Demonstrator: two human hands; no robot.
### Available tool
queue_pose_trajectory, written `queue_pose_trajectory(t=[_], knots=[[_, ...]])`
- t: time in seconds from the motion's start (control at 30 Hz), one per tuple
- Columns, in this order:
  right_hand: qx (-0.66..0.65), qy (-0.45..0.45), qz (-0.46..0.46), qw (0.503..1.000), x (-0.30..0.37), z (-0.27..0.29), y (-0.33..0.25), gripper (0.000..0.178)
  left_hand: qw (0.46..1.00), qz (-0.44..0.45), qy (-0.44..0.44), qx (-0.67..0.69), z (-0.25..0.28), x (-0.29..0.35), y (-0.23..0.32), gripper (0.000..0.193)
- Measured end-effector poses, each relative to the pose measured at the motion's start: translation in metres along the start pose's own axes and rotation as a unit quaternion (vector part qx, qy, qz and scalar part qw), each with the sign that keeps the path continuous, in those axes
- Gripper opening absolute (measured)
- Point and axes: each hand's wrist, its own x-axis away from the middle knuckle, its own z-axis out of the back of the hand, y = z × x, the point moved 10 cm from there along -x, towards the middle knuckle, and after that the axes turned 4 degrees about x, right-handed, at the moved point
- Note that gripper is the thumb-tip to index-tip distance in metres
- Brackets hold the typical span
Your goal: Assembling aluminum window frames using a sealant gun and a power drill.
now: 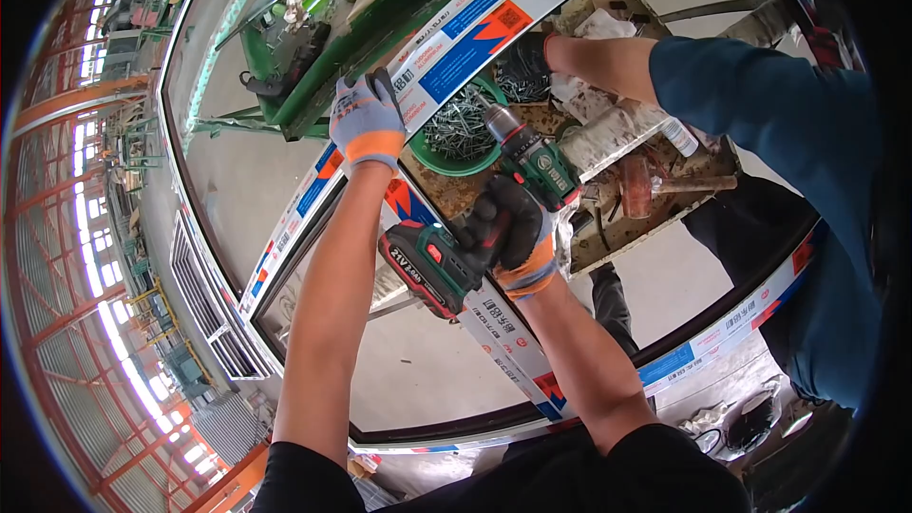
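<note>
My right hand (513,223), in a black and grey glove with an orange cuff, is closed round the handle of a green and black cordless drill (546,171). The drill's chuck points up and left, near a green bowl (446,167) full of screws. My left hand (368,122), gloved in grey with an orange cuff, is closed over the edge of a window frame (456,66) covered in white, blue and orange film. Its fingertips are partly hidden.
A co-worker's dark-gloved hand (524,62) reaches from the right into loose screws beside the bowl. A wooden-handled hammer (638,186) lies on the worn tray at right. More tools (318,2) lie by a green metal beam (328,85) at upper left.
</note>
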Motion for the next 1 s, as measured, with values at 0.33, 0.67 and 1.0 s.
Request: queue_pose_trajectory(t=[0.33,0.67,1.0], knots=[[0.015,-0.028,0.007,0.999,-0.003,-0.007,-0.005,0.015,1.0,0.002,-0.02,0.01,-0.003,0.001,0.002,0.036],[-0.019,-0.052,-0.039,0.998,-0.017,-0.007,0.006,0.011,1.0,-0.008,0.018,-0.008,0.009,-0.006,0.003,0.032],[0.007,-0.034,-0.043,0.998,-0.025,-0.014,0.008,0.013,0.998,0.021,-0.062,0.013,-0.007,-0.002,-0.004,0.031]])
